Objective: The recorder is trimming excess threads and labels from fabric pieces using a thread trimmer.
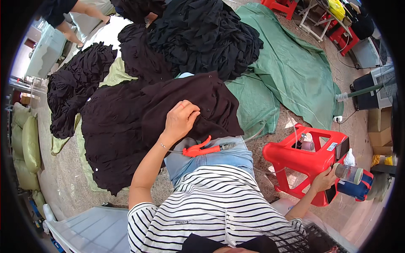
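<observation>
Over my lap lies a dark brown garment [211, 99] with small buttons. My left hand [180, 120] is over it, fingers curled together; what they pinch, if anything, is hidden. Just below, a red air blow gun [200, 149] rests on my jeans, its thin nozzle pointing left and a clear hose [255, 133] leading right. Off to the right, my right hand [324, 179] reaches past a red plastic stool [291, 154] and has its fingers closed round the near end of a clear plastic bottle [348, 173]. A small white nozzle [349, 158] shows beside that bottle.
Heaps of dark garments [202, 36] cover the floor ahead and left, partly on green sheeting [291, 63]. A blue and red container [358, 187] is behind the clear bottle. Another person's arm [90, 10] is at the upper left. Pale green sacks [29, 143] line the left.
</observation>
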`<state>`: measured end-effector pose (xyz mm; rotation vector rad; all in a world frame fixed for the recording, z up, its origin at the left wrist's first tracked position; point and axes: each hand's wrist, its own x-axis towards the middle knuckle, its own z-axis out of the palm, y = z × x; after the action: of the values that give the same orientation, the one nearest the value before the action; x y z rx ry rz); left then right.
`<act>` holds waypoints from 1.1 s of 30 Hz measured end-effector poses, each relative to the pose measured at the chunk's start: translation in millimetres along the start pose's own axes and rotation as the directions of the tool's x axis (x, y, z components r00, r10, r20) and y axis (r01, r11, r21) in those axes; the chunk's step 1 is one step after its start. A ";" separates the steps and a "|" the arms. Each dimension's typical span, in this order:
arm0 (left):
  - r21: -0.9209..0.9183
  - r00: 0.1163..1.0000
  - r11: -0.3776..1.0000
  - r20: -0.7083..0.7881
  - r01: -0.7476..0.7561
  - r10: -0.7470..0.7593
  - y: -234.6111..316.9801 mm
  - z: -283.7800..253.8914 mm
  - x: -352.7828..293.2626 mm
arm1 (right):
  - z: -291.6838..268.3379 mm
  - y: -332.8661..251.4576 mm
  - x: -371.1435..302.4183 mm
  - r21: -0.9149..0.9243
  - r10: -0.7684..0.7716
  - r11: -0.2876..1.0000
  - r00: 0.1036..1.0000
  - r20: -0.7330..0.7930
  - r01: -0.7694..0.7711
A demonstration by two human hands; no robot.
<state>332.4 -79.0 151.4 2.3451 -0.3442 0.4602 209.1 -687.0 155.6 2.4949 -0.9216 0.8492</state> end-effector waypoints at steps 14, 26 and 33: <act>-0.251 0.981 0.950 0.092 0.188 -0.170 -7.5 1.4 20.5 | -163.4 -303.3 -95.0 0.963 -0.919 -0.238 0.291 -0.266 0.128; -0.225 0.956 0.961 0.276 0.159 -0.094 10.6 3.3 31.0 | -149.4 -337.0 -152.1 0.900 -0.973 -0.179 0.066 -0.223 0.397; -0.070 0.961 0.992 0.263 0.105 -0.083 3.3 11.9 30.2 | -113.7 -241.0 -79.3 0.903 -0.643 0.265 0.760 -0.097 0.339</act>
<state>361.1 -93.1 157.9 2.3311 -0.3645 0.0890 276.7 -417.4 164.4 3.5510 0.5848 0.8426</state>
